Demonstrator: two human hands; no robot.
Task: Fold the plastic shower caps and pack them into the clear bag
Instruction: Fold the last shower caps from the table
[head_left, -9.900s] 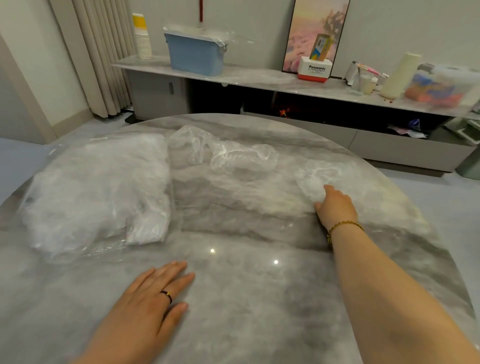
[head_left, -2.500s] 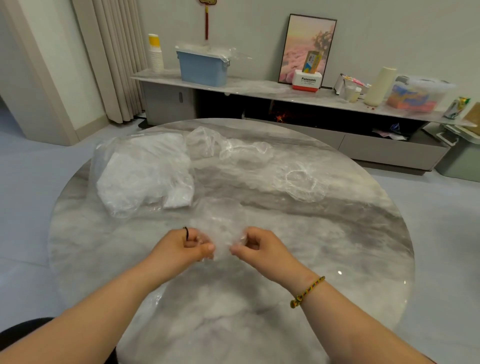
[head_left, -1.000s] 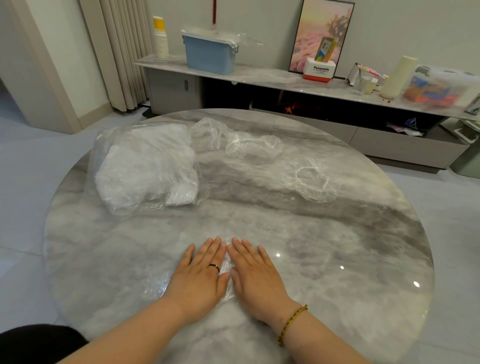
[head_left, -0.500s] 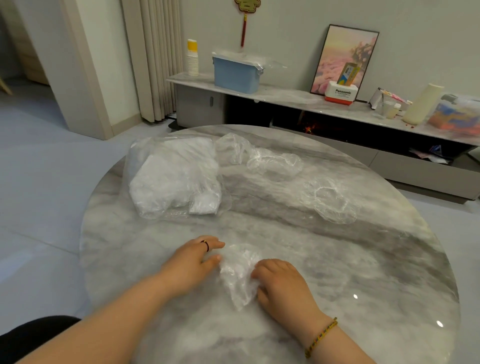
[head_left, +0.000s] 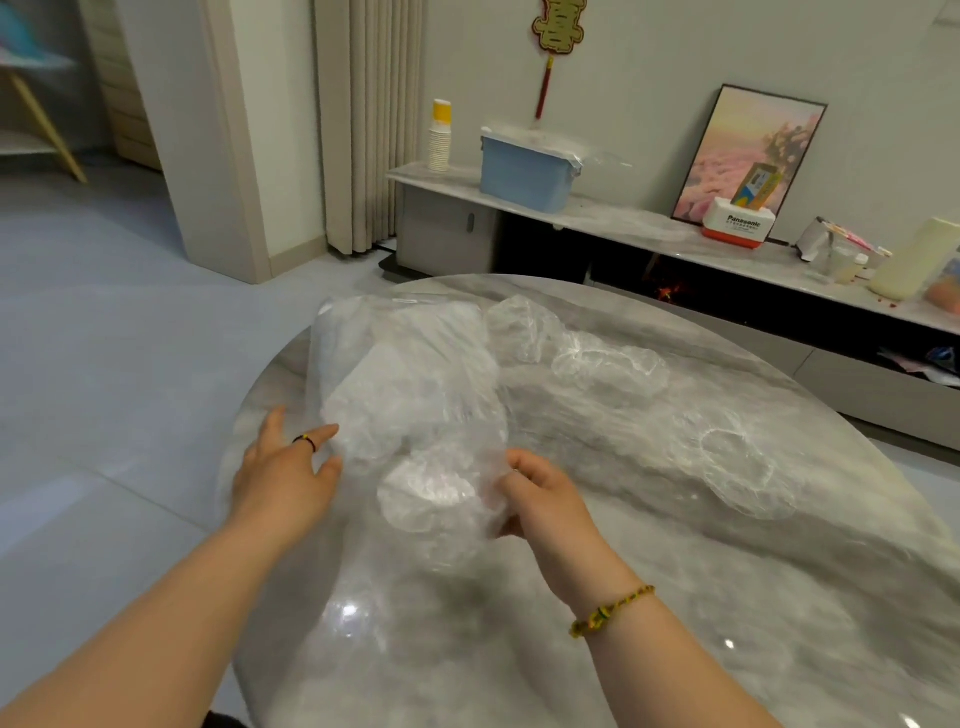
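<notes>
The right hand (head_left: 540, 499), a braided bracelet (head_left: 610, 612) on its wrist, has its fingers (head_left: 519, 463) curled round a folded shower cap (head_left: 428, 496). The cap is a crumpled, see-through wad at the near end of the clear bag (head_left: 405, 374). Through the film I cannot tell whether the wad is already inside the bag's mouth.

The left hand (head_left: 283, 470), which wears a dark ring (head_left: 306, 441), is at the bag's near left corner. Its fingers (head_left: 324, 431) are straight and spread, holding nothing, with the tips against the bag's side.

The bag lies on the round marble bench (head_left: 649, 597). Its long axis runs away from the person, its near end points at the hands, and it is stuffed with white folded caps.

Just right of the bag's far end a second cap (head_left: 522, 327) lies crumpled, touching a third cap (head_left: 610, 364) further right. Well to the right of the bag a fourth cap (head_left: 743, 467) lies spread flat, its gathered ring facing up.

Far beyond the bag a low cabinet (head_left: 639, 228) stands along the wall. From left to right it carries:
- a stack of paper cups (head_left: 440, 137)
- a blue box (head_left: 524, 174) covered with plastic film
- a white and red box (head_left: 737, 224) that reads "Panasonic"
- a framed picture (head_left: 737, 145) leaning on the wall behind that box

A red and gold ornament (head_left: 558, 28) hangs above the blue box.
</notes>
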